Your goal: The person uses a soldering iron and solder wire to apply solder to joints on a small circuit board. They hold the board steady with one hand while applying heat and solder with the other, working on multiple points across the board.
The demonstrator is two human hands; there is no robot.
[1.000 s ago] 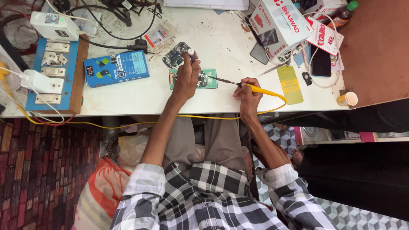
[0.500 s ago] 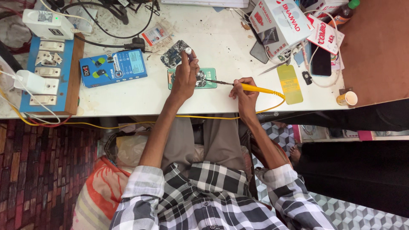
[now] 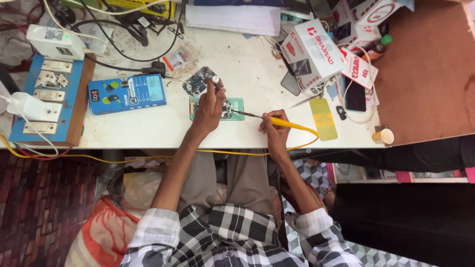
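A small green mat (image 3: pixel 236 105) lies near the white table's front edge with a small electronic part (image 3: pixel 227 110) on it. My left hand (image 3: pixel 210 105) rests over the mat's left side and holds a thin white-tipped stick (image 3: pixel 216 80) upright between its fingers. My right hand (image 3: pixel 275 132) grips a yellow-handled soldering iron (image 3: pixel 286 123); its metal tip (image 3: pixel 241 113) reaches left to the part on the mat. The iron's yellow cord (image 3: pixel 247 153) runs along the table edge.
A blue box (image 3: pixel 127 93) lies left of the mat, a dark circuit board (image 3: pixel 198 81) just behind it. A blue switchboard (image 3: pixel 47 101) with plugged adapters sits at far left. White cartons (image 3: pixel 311 52), a phone (image 3: pixel 355 95), a yellow card (image 3: pixel 323 118) and a small cup (image 3: pixel 385 136) crowd the right.
Both hands hold nearly the same pose over the mat. The view has shifted slightly, and the iron's tip stays at the part.
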